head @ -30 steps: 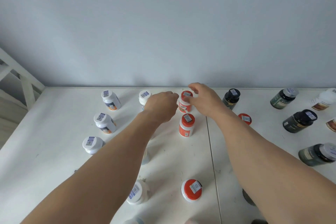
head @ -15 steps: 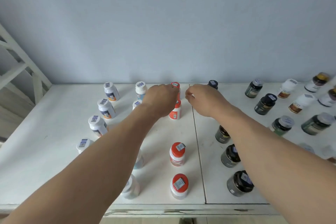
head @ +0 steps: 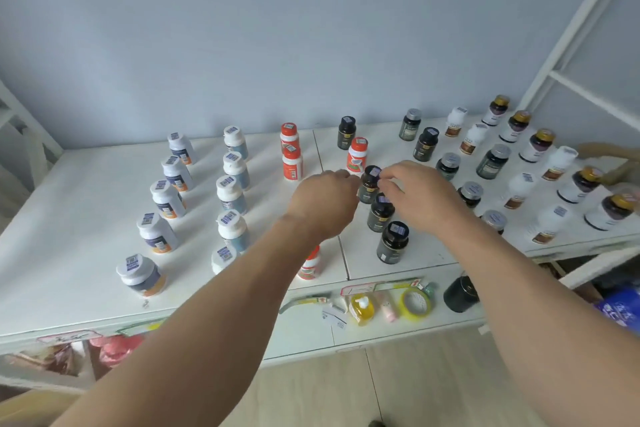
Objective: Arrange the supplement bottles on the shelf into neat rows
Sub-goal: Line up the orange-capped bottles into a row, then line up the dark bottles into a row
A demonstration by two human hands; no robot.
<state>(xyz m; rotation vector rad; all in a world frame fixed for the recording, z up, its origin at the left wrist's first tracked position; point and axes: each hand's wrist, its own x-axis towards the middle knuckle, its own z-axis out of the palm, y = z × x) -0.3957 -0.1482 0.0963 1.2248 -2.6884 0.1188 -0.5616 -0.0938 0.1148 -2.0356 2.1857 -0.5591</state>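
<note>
Supplement bottles stand on a white shelf (head: 79, 291). At the left are two columns of white bottles (head: 166, 199) (head: 231, 193). Two red-capped bottles (head: 292, 163) stand at the back centre, a third (head: 356, 154) further right, and another (head: 310, 265) shows under my left forearm. A column of black bottles runs front to back. My right hand (head: 419, 199) pinches the cap of one black bottle (head: 367, 188). My left hand (head: 323, 199) is curled at that bottle's left side, its fingertips hidden near the third red-capped bottle's base.
Several dark, white and gold-capped bottles (head: 493, 161) crowd the right side of the shelf. A white frame post (head: 568, 45) rises at the right. On a lower ledge lie a yellow bottle (head: 361, 308), a tape roll (head: 415, 303) and a black jar (head: 459, 293).
The view has pulled back and now takes in the whole shelf. Both hands have come forward and rightward from the back red-capped bottles to the black column.
</note>
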